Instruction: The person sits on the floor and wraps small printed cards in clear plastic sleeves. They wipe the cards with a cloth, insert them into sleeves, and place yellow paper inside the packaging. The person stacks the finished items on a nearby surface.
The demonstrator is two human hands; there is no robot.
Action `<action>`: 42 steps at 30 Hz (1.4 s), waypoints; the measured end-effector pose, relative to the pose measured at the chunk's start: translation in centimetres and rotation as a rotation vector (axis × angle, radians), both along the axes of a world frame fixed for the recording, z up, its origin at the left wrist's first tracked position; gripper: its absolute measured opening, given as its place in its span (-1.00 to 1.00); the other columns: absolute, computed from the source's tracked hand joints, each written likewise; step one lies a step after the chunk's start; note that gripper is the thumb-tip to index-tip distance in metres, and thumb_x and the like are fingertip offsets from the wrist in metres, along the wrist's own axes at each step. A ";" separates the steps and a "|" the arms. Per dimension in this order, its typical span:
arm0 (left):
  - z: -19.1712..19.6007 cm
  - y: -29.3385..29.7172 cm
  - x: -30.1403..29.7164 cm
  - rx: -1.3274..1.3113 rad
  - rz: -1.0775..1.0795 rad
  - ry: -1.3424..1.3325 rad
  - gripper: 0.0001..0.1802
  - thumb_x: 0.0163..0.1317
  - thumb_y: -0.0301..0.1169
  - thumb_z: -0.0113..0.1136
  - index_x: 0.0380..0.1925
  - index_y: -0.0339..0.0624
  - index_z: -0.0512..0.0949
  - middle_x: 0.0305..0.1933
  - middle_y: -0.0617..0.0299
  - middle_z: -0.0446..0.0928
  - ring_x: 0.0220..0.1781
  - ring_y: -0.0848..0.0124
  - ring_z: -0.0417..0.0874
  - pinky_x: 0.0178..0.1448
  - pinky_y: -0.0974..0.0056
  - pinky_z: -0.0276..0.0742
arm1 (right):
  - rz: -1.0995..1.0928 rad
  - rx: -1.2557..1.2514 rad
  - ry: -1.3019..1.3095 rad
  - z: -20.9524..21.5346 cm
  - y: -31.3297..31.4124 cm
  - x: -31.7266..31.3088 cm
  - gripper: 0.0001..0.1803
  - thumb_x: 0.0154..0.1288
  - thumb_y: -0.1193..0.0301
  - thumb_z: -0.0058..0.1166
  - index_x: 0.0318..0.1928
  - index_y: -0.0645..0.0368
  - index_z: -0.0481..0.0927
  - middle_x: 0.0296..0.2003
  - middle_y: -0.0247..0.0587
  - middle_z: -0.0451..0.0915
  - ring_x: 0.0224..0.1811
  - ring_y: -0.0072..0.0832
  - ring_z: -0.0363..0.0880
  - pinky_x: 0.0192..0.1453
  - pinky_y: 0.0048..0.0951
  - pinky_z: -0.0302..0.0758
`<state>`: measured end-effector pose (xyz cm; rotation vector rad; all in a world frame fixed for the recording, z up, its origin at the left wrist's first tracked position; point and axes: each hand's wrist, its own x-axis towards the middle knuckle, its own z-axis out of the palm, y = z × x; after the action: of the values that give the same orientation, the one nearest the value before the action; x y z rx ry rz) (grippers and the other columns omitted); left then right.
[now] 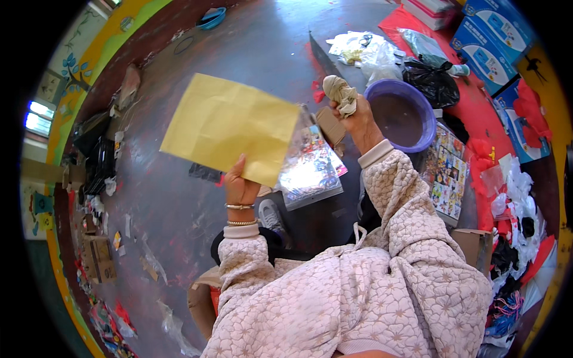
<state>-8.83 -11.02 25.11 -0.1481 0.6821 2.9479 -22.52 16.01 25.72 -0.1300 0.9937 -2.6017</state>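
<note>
My left hand (240, 186) holds a yellow sheet of paper (230, 126) by its lower edge, raised flat in front of me. Two bangles circle that wrist. My right hand (353, 114) is lifted and closed around a crumpled beige rag (341, 92). Just right of that hand stands a purple plastic basin (418, 98) with dark liquid inside. Below the yellow sheet lies a glossy stack of printed sheets (310, 170) on the floor. Both arms wear a pale quilted floral jacket.
Blue and white boxes (486, 48) and red paper (477, 107) lie at the right, with a black bag (433, 80) and clear plastic bags (370, 53). A colourful picture sheet (446, 173) sits near the basin. Cardboard box (98, 256) and scraps line the left floor edge.
</note>
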 end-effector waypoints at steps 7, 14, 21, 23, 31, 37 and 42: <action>0.3 1.2 0.2 -0.100 0.037 -0.084 -0.63 0.23 -0.48 -0.12 0.06 -0.30 0.25 0.07 0.06 0.36 0.11 0.18 0.38 0.19 0.10 0.29 | 0.234 -0.541 -0.201 -0.3 -1.8 1.3 -0.64 0.27 0.31 -0.25 -0.02 0.26 0.37 -0.20 -0.09 0.46 -0.18 -0.36 0.48 -0.26 -0.46 0.51; 0.3 1.3 0.5 -0.156 0.054 -0.087 -0.61 0.21 -0.48 -0.12 0.06 -0.30 0.24 0.07 0.05 0.36 0.12 0.17 0.38 0.19 0.10 0.29 | -0.108 -0.100 -0.136 2.0 -3.0 2.1 -0.77 0.22 0.44 -0.16 -0.12 0.25 0.39 -0.21 -0.04 0.47 -0.37 -0.39 0.53 -0.45 -0.50 0.54; -1.1 2.8 -0.3 0.047 -0.043 0.007 -0.51 0.29 -0.22 -0.19 0.12 -0.33 0.17 0.16 -0.02 0.27 0.19 0.09 0.29 0.29 0.01 0.12 | -0.750 0.815 1.090 0.8 -9.0 5.8 -0.79 -0.21 0.69 -0.03 -0.48 0.16 0.49 -0.37 -0.17 0.45 -0.17 -0.25 0.40 -0.07 -0.36 0.36; -1.4 1.9 -0.8 0.164 -0.051 0.061 -0.47 0.30 -0.17 -0.23 0.15 -0.32 0.14 0.19 -0.03 0.22 0.22 0.09 0.24 0.32 0.02 0.06 | -0.548 0.832 0.884 0.3 -11.4 9.8 -0.87 -0.16 0.60 0.07 -0.51 0.12 0.47 -0.33 -0.21 0.46 -0.17 -0.25 0.42 -0.07 -0.36 0.36; -0.3 0.8 -0.5 -0.047 0.220 -0.111 -0.46 0.30 -0.13 -0.23 0.14 -0.30 0.16 0.18 -0.01 0.24 0.20 0.12 0.27 0.30 0.04 0.11 | 0.138 0.692 0.960 0.7 -9.3 9.5 -0.86 -0.20 0.60 0.06 -0.52 0.12 0.54 -0.44 -0.21 0.49 -0.33 -0.33 0.50 -0.26 -0.44 0.41; -1.3 -0.6 -0.5 0.220 0.060 0.161 -0.53 0.29 -0.15 -0.17 0.08 -0.22 0.25 0.13 0.07 0.32 0.16 0.16 0.32 0.25 0.00 0.17 | -0.022 0.493 0.177 4.3 -2.6 4.5 -0.81 -0.05 0.60 -0.03 -0.32 0.24 0.51 -0.46 -0.26 0.52 -0.51 -0.58 0.48 -0.50 -0.60 0.43; 0.7 0.8 0.2 0.298 0.003 0.105 -0.50 0.29 -0.14 -0.19 0.11 -0.22 0.23 0.16 0.07 0.30 0.19 0.13 0.29 0.26 -0.02 0.15 | -0.617 0.357 0.337 6.6 -2.5 3.9 -0.71 -0.17 0.76 -0.07 -0.36 0.21 0.47 -0.35 -0.25 0.50 -0.40 -0.45 0.50 -0.29 -0.50 0.46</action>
<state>-8.67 -10.27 25.80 0.0329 0.2454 3.0322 -18.62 13.54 32.33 -0.2010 1.8515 -2.9275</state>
